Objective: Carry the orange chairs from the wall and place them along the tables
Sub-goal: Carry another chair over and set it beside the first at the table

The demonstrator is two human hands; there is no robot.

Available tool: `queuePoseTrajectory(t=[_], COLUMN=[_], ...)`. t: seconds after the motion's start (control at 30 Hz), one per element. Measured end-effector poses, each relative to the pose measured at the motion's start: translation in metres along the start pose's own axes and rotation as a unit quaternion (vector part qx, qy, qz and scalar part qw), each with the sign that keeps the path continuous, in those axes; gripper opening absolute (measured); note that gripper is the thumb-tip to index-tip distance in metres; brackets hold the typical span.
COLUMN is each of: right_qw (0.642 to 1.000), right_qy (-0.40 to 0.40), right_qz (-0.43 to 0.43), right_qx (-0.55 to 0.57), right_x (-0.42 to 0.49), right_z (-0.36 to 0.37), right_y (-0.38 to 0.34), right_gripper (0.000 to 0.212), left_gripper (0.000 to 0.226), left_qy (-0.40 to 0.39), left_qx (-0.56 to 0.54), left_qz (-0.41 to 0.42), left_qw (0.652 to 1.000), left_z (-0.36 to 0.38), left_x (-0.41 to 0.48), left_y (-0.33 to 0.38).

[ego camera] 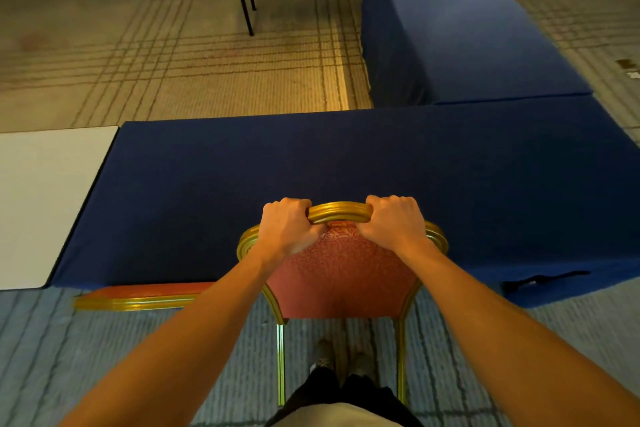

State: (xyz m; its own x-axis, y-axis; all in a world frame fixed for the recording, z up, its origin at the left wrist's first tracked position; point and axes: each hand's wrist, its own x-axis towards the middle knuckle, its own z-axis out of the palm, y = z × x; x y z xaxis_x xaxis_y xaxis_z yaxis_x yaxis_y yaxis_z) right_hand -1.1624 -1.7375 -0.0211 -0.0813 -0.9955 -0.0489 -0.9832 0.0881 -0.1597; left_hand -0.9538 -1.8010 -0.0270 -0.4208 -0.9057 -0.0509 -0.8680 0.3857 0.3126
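A left hand (pixel 287 227) and right hand (pixel 394 222) curl tightly round the gold top rail of an orange chair (pixel 343 274) at the blue-draped table (pixel 311 156), near edge. A second chair (pixel 138 298) sits leftward along that edge; more places seemingly remain unfilled.

Orange swirl-patterned chair (pixel 341 274), navy tablecloth (pixel 311 163)
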Motion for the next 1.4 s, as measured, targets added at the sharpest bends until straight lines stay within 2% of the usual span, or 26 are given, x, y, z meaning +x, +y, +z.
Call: queuePoseTrajectory(t=[0.4,0.67,0.83,0.93,1.0,1.2,1.3,1.4], right_qw=[0.999,0.996,0.992,0.99,0.989,0.99,0.992,0.992], right_qy=[0.003,0.041,0.075,0.089,0.089,0.109,0.094,0.087], right_qz=[-0.028,-0.063,-0.084,-0.088,-0.088,0.004,0.034,0.067], right_qx=[0.014,0.038,0.05,0.064,0.081,0.09,0.076,0.063], right_x=[-0.013,-0.039,-0.081,-0.109,-0.13,-0.209,-0.25,-0.288], right_z=[0.012,0.023,0.033,0.035,0.037,0.068,0.082,0.091], right_y=[0.02,0.019,0.015,0.01,0.002,-0.03,-0.038,-0.048], right_gripper=[0.034,0.04,0.049,0.059,0.056,0.056,0.056,0.056], left_gripper=[0.033,0.036,0.059,0.058,0.059,0.058,0.052,0.057], left_qy=[0.009,-0.005,-0.033,-0.055,-0.06,-0.052,-0.07,-0.098], left_qx=[-0.014,-0.028,-0.033,-0.034,-0.036,-0.023,-0.026,-0.038], left_qz=[-0.044,-0.023,-0.016,-0.009,-0.01,-0.008,0.0,-0.005], left_qw=[0.999,0.999,0.999,0.998,0.997,0.998,0.997,0.995], left_z=[0.013,0.017,0.024,0.024,0.028,0.056,0.071,0.083], left_x=[-0.015,-0.042,-0.077,-0.101,-0.124,-0.204,-0.242,-0.276], left_y=[0.022,0.019,0.024,0.027,0.027,0.02,0.023,0.027])
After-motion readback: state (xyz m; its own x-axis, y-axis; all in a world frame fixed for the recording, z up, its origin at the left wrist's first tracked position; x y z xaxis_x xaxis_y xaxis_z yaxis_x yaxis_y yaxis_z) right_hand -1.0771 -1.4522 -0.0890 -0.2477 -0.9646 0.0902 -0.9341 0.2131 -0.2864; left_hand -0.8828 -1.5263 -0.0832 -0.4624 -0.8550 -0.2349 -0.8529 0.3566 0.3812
